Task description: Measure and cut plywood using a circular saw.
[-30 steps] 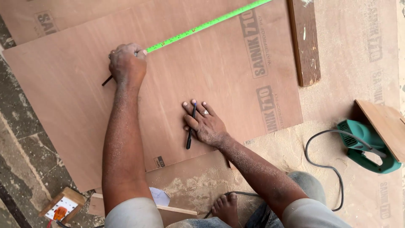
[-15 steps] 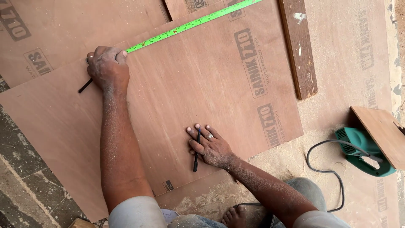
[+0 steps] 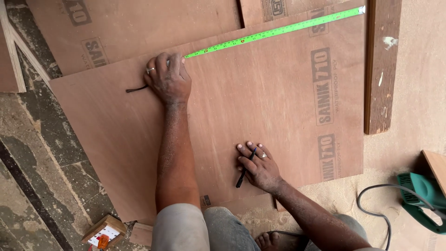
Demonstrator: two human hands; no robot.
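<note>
A green tape measure point(image 3: 274, 31) is stretched out flat across a big brown plywood sheet point(image 3: 260, 116). The tape runs from the left hand point(image 3: 168, 78) up to the far right corner of the sheet, where its metal tip is hooked at the edge. The case of the tape is covered by the left hand, which is curled shut around it and pressed down on the wood. A ring is worn on one finger of that hand. A thin black cord point(image 3: 135, 89) sticks out from under the hand to the left.

Nearer to the person, the right hand point(image 3: 258, 165) is laid flat on the sheet with its fingers spread. A dark pencil point(image 3: 245, 168) is held between two of those fingers, and it lies against the wood.

The sheet is laid on other sheets of the same kind. A dark wooden plank point(image 3: 382, 65) is seen just past the right edge. A green power tool point(image 3: 423, 197) with a black cable point(image 3: 371, 204) lies on sawdust at the far right. A small box point(image 3: 104, 230) sits on the stone floor point(image 3: 42, 176) at the lower left.
</note>
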